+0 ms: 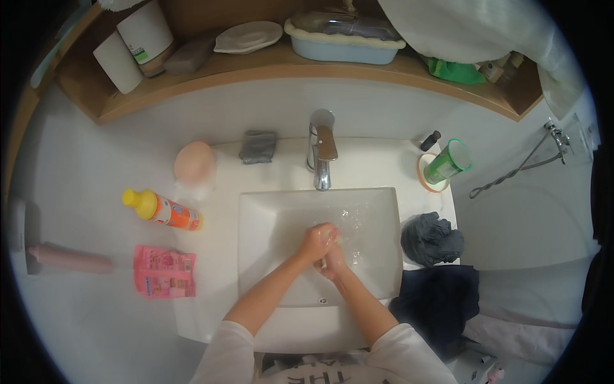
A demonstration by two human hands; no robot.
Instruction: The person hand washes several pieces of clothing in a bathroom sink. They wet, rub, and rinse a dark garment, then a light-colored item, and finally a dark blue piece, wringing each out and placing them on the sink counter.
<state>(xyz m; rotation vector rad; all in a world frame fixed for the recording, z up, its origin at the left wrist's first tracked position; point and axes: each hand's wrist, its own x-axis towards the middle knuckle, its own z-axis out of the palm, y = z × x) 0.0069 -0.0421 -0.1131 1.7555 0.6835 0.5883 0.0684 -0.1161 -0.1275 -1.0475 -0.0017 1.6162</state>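
Note:
Both of my hands meet over the white washbasin point(278, 288), wet and sudsy. My left hand point(320, 240) is closed over my right hand point(333, 265), their fingers pressed together. A small pale, foamy thing shows between them; whether it is soap, cloth or only lather I cannot tell. Behind my hands stands the chrome faucet point(323, 158), its spout above the back edge of the basin. Shallow water with bubbles or glints lies in the basin to the right of my hands.
Left on the counter are a yellow-capped orange bottle point(168, 210), a pink refill pouch point(165, 272) and a folded grey cloth point(258, 147). At right are a green cup point(448, 162), a crumpled dark grey cloth point(432, 239) and navy fabric point(436, 297). A wooden shelf point(307, 73) spans the back.

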